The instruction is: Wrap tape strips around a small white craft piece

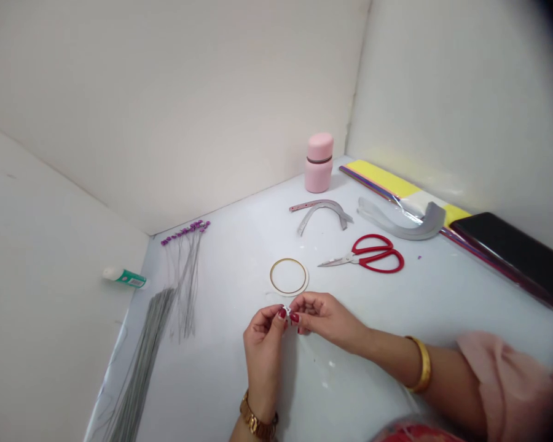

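Note:
My left hand [266, 331] and my right hand [325, 319] meet near the front of the white table. The fingertips of both pinch a small white piece [286, 310]; its kind is too small to make out. Just beyond my fingers lies a thin ring-shaped roll [306, 283], white outside with a gold inner edge, apparently tape. Farther right, scissors [350, 259] with red handles rest flat, their blades pointing left. Thin wires with purple tips [184, 232] are spread out on the left.
A bundle of grey wires [142, 356] lies along the left edge, near a green-and-white tube [131, 278]. At the back stand a pink flask [319, 175] and curved grey strips [399, 230]. Yellow sheets [382, 178] and a flat black object [511, 252] line the right wall.

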Available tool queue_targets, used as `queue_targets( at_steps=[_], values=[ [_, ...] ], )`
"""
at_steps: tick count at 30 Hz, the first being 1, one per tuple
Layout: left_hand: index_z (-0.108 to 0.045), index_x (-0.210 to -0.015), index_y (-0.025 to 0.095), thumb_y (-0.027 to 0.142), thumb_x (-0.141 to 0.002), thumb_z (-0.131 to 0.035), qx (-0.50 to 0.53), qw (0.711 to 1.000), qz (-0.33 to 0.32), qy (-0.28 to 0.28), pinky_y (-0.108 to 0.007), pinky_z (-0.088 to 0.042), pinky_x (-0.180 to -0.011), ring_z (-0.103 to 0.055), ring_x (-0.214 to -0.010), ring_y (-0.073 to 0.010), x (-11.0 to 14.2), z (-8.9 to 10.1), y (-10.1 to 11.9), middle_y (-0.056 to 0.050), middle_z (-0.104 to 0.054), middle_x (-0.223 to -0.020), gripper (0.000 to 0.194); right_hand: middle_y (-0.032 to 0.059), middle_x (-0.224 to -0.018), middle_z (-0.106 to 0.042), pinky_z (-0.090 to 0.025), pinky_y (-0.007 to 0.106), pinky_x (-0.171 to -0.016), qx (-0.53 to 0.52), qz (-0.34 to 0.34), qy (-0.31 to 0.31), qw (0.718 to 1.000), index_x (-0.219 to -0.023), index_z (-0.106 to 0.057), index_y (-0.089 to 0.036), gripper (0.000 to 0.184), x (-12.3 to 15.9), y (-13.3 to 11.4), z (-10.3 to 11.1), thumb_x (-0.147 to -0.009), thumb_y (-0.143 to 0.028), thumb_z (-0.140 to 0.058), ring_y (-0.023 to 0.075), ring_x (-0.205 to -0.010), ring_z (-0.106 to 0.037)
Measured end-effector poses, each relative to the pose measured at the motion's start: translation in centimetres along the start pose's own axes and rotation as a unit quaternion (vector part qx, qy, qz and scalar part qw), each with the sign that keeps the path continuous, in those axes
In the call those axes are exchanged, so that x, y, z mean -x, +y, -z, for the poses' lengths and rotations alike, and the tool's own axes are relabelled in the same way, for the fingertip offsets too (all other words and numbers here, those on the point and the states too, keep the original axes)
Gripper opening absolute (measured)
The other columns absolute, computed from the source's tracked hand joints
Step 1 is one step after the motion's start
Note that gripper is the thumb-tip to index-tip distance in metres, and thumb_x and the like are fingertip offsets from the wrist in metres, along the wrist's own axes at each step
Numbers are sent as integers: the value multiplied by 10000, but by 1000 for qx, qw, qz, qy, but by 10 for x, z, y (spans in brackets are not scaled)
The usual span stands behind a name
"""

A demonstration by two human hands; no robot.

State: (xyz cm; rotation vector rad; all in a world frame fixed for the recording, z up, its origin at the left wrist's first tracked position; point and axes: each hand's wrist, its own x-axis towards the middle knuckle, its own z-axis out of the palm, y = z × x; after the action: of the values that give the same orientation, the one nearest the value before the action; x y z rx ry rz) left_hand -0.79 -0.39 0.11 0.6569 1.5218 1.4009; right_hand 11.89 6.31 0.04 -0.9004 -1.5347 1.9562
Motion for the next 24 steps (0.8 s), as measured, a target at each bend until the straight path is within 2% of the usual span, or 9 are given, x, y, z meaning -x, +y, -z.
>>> queue_targets(
  at_steps=[4, 6, 10, 17, 24],
  values=[
    [-655, -798, 146, 272, -734, -627, 18, 1000, 12, -6, -249, -451, -683, -585, -705, -132, 1, -2, 2, -39, -677, -764, 144, 2, -680, -586, -405, 225, -578, 54, 39, 25, 997, -815, -604, -156, 128, 4, -1, 1, -741, -260, -608, 112, -614, -513],
    [-661, -784, 144, 262, -718, -644, 21, 1000, 13, -8, -231, -445, -663, -571, -674, -120, 1, -2, 3, -29, -671, -736, 137, 15, -715, -615, -398, 231, -608, 114, 70, 35, 990, -802, -630, -164, 94, 5, -3, 2, -754, -235, -589, 124, -653, -527],
    [-666, -783, 141, 252, -716, -645, 29, 999, 14, -7, -214, -437, -633, -546, -636, -103, 1, -2, 1, -19, -659, -714, 132, 12, -683, -626, -399, 223, -580, 210, 107, 36, 971, -820, -648, -177, 135, 5, -6, 4, -799, -235, -528, 121, -612, -535],
    [-660, -802, 133, 254, -736, -629, 46, 999, 19, -10, -234, -443, -646, -557, -635, -107, 0, -3, -2, -22, -651, -698, 141, 14, -653, -612, -432, 215, -559, 184, 88, 22, 979, -790, -637, -165, 192, 3, -4, 3, -827, -280, -487, 120, -587, -546],
    [-656, -823, 150, 230, -714, -658, 73, 997, 28, -25, -236, -460, -687, -609, -701, -120, 0, -4, 1, -28, -690, -774, 135, 8, -617, -583, -441, 219, -550, 156, 76, 30, 984, -758, -616, -150, 199, 3, -2, 3, -820, -295, -494, 118, -566, -544]
  ],
)
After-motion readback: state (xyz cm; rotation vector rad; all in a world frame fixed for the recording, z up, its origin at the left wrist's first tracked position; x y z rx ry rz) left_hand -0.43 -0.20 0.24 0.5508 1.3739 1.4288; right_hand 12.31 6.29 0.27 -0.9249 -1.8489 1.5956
